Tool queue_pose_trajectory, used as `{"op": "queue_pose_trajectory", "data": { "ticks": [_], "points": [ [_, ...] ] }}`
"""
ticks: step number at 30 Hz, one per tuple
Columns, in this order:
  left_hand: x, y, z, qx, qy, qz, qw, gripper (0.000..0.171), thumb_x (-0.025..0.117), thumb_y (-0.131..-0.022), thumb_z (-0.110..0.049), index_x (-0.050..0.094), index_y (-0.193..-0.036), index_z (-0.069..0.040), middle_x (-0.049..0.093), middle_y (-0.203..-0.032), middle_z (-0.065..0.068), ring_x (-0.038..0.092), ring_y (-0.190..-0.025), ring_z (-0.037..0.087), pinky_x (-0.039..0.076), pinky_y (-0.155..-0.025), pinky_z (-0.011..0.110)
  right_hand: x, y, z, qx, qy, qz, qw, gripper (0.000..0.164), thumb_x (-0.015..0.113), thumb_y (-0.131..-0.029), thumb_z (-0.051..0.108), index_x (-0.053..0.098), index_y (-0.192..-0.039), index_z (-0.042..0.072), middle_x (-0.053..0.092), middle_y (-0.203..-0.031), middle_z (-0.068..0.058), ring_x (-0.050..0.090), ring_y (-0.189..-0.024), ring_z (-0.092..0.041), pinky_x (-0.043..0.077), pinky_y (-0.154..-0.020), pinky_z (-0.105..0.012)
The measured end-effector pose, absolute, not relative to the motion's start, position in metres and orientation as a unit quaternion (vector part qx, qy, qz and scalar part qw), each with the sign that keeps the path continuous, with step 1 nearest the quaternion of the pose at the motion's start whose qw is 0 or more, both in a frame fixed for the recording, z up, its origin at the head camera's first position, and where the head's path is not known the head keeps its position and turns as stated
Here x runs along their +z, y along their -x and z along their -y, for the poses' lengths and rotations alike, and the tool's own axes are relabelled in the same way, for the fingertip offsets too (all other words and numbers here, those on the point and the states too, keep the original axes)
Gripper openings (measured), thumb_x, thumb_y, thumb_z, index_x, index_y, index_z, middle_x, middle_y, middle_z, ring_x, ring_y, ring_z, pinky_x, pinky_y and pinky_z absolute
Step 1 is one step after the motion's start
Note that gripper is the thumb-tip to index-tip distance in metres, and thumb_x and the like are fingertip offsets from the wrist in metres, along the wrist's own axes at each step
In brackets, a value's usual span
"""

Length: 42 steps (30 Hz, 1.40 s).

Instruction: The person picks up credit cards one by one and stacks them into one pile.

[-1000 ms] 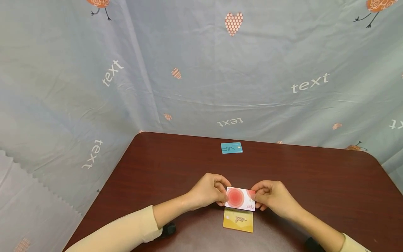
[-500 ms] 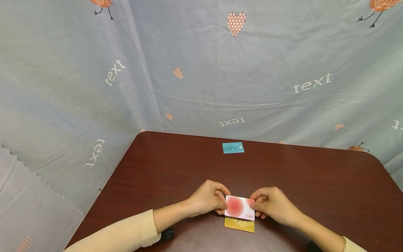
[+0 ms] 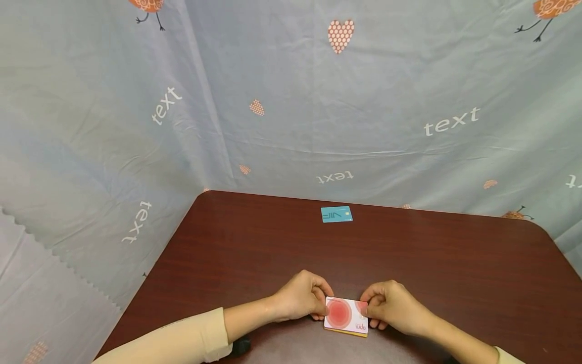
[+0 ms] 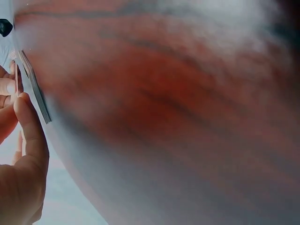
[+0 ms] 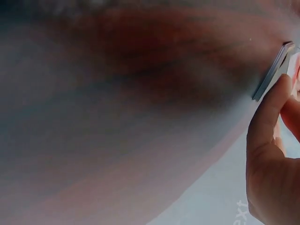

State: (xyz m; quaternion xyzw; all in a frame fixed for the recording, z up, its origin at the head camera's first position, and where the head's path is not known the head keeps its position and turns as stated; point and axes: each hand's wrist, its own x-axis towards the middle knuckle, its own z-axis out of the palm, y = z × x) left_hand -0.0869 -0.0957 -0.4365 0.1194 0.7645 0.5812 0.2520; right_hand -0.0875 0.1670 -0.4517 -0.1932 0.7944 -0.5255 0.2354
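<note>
Both hands pinch a white card with pink-red circles (image 3: 345, 316) by its short ends. My left hand (image 3: 302, 298) holds the left end between thumb and fingers, and my right hand (image 3: 395, 308) holds the right end likewise. Just under it lies a yellow card (image 3: 347, 332), of which only a thin strip shows along the near edge. In the left wrist view the yellow card tops a small stack of cards (image 4: 35, 89), with the held card slightly apart from it. The right wrist view shows the stack (image 5: 272, 72) next to the right hand's fingers too.
A blue card (image 3: 336, 214) lies near the back edge of the dark red-brown table (image 3: 254, 237). Behind and to the left hangs a grey-blue printed curtain (image 3: 282, 131).
Both hands have brought the white card toward the near side. It now covers most of the yellow card, which was in full view beside it before. The blue card has stayed put.
</note>
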Motion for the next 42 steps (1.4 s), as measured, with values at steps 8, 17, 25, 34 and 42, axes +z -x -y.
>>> {"op": "queue_pose_trajectory", "data": {
  "ticks": [8,17,25,34,42],
  "points": [
    [-0.4386,0.0862,0.0931,0.564,-0.12,-0.778,0.248,0.027,0.073,-0.074,0.022,0.073,-0.094,0.003,0.065,-0.064,0.005,0.062,-0.054,0.012,0.052,-0.05,0.02,-0.454,0.0854,-0.1665,-0.509,0.197,-0.803,0.24,0.004,0.073,-0.094,0.0,0.073,-0.094,0.004,0.068,-0.071,-0.006,0.065,-0.059,-0.015,0.056,-0.05,-0.026],
    [-0.44,0.085,0.0899,0.535,-0.123,-0.797,0.25,0.025,0.076,-0.075,0.022,0.073,-0.092,0.004,0.061,-0.062,0.004,0.057,-0.051,0.012,0.047,-0.047,0.018,-0.4551,0.0839,-0.1657,-0.487,0.21,-0.815,0.236,0.006,0.076,-0.094,0.003,0.07,-0.093,0.003,0.065,-0.07,-0.004,0.062,-0.057,-0.012,0.053,-0.048,-0.025],
    [-0.44,0.0886,0.0888,0.524,-0.135,-0.802,0.253,0.025,0.076,-0.075,0.022,0.071,-0.09,0.004,0.06,-0.06,0.003,0.057,-0.047,0.01,0.048,-0.044,0.018,-0.4574,0.0863,-0.164,-0.483,0.213,-0.818,0.227,0.008,0.076,-0.093,0.002,0.071,-0.088,0.005,0.065,-0.066,-0.002,0.061,-0.054,-0.01,0.053,-0.047,-0.024],
    [-0.4385,0.0914,0.0886,0.52,-0.13,-0.801,0.264,0.023,0.076,-0.076,0.022,0.071,-0.088,0.004,0.06,-0.061,0.005,0.058,-0.047,0.012,0.05,-0.044,0.02,-0.4569,0.0856,-0.1642,-0.491,0.197,-0.818,0.226,0.006,0.077,-0.091,-0.001,0.074,-0.088,0.003,0.065,-0.067,-0.004,0.062,-0.055,-0.013,0.054,-0.047,-0.026],
    [-0.4392,0.0934,0.089,0.52,-0.128,-0.799,0.273,0.023,0.074,-0.079,0.023,0.073,-0.088,0.003,0.062,-0.063,0.007,0.06,-0.048,0.012,0.051,-0.044,0.02,-0.4561,0.0856,-0.1651,-0.494,0.193,-0.818,0.225,0.005,0.079,-0.089,0.0,0.075,-0.093,-0.002,0.067,-0.071,-0.004,0.064,-0.058,-0.013,0.056,-0.047,-0.027]
  ]
}}
